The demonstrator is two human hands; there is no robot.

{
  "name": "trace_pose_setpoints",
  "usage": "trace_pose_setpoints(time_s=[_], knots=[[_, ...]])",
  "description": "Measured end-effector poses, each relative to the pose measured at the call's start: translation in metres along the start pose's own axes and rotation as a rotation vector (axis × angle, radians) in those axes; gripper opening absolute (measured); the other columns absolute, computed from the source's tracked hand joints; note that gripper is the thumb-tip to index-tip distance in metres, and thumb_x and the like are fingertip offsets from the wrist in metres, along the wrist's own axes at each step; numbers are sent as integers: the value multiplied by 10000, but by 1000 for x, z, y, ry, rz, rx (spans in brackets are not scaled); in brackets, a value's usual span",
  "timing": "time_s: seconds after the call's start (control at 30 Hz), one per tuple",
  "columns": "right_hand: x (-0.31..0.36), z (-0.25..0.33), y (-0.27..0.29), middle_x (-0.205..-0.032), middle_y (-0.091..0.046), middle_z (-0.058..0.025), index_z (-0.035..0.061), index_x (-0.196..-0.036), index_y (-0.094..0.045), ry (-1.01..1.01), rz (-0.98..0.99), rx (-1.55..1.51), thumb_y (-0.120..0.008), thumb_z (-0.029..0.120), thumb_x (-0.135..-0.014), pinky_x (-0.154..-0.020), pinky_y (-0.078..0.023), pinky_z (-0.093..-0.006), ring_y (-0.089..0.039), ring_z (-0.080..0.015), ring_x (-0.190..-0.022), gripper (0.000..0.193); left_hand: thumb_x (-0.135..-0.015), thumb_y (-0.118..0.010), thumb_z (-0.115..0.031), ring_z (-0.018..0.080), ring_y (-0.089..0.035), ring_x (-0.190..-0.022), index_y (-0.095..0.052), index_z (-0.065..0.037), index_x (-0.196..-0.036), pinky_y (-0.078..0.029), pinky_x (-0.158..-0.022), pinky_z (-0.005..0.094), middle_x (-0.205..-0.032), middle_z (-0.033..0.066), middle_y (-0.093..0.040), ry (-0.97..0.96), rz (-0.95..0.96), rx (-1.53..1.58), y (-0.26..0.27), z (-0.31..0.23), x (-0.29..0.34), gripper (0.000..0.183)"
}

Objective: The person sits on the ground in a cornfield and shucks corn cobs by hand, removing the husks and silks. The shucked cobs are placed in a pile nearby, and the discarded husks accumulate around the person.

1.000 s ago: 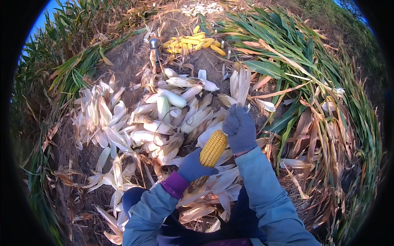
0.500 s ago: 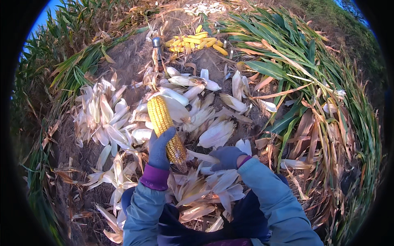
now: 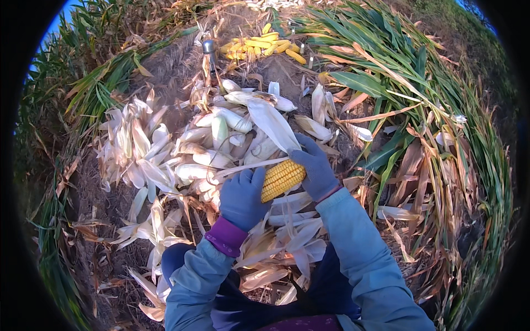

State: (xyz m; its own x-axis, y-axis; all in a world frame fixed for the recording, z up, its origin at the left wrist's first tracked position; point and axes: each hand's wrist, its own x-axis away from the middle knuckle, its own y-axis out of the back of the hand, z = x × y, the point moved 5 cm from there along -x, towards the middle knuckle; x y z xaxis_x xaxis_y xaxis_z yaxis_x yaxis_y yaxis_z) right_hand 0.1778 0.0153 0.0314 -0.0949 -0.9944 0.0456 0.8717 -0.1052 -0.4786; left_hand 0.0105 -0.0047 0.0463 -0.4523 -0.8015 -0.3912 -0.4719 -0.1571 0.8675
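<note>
Two gloved hands on one ear of corn (image 3: pixel 281 177), held between them above the heap of unhusked ears (image 3: pixel 221 138).

Risk: the yellow kernels are half bared while a long pale husk leaf (image 3: pixel 271 122) still hangs from the tip; a pull across the ear rather than along it could tear the leaf short and leave strips clinging. Smooth gloves on smooth kernels could also let the ear slip down into the husk litter (image 3: pixel 276 248) at the knees.

Left hand (image 3: pixel 243 196): forearm rising from the lower edge, fingers closed around the ear's butt end, thumb up.

Right hand (image 3: pixel 316 165): forearm angled in from the lower right, fingers curled over the tip end, pinching the husk where it meets the kernels.

Beyond: pile of husked yellow cobs (image 3: pixel 259 47), well apart.
</note>
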Motion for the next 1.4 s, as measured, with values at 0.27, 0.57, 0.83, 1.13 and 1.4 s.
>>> trace_pose_setpoints(time_s=[0.27,0.57,0.83,1.13,1.4], knots=[[-3,13,0,-1124,-546,-99,-14,-1261,-442,136,131,203,-606,104,-774,-845,-466,-286,-550,-169,-994,527,-570,-762,-295,319,-592,-800,-520,-87,-1089,-483,-650,441,-915,130,-557,96,139,272,-10,6,3,609],[-5,-3,14,-708,-582,-35,-13,-1008,-587,121,-130,272,-594,241,-864,-623,-459,-269,-553,-127,-645,292,-615,-744,-238,300,-566,-783,-484,-64,-1062,-462,-636,421,-892,105,-543,-59,96,-107,-12,-1,6,545],[-3,17,4,-583,-432,27,55,-849,-564,217,-371,-186,-462,315,-949,-520,-403,-247,-381,-78,-491,296,-615,-757,-257,320,-571,-766,-487,-49,-1087,-459,-626,432,-897,126,-552,-5,-3,-100,-23,-3,2,582],[-18,20,2,-502,-250,74,114,-793,-532,72,22,-486,-449,374,-960,-424,-223,-244,-231,-61,-424,320,-632,-822,-263,159,-616,-796,-567,-11,-1028,-499,-702,296,-904,90,-642,603,240,1394,-67,-3,18,534],[0,-47,63,-826,-647,-116,38,-984,-617,-162,395,1514,-612,447,-812,-644,-487,-342,-627,-258,-731,443,-812,-651,-271,205,-620,-733,-530,-6,-1100,-539,-654,305,-851,96,-609,934,55,1907,-21,48,10,410]])
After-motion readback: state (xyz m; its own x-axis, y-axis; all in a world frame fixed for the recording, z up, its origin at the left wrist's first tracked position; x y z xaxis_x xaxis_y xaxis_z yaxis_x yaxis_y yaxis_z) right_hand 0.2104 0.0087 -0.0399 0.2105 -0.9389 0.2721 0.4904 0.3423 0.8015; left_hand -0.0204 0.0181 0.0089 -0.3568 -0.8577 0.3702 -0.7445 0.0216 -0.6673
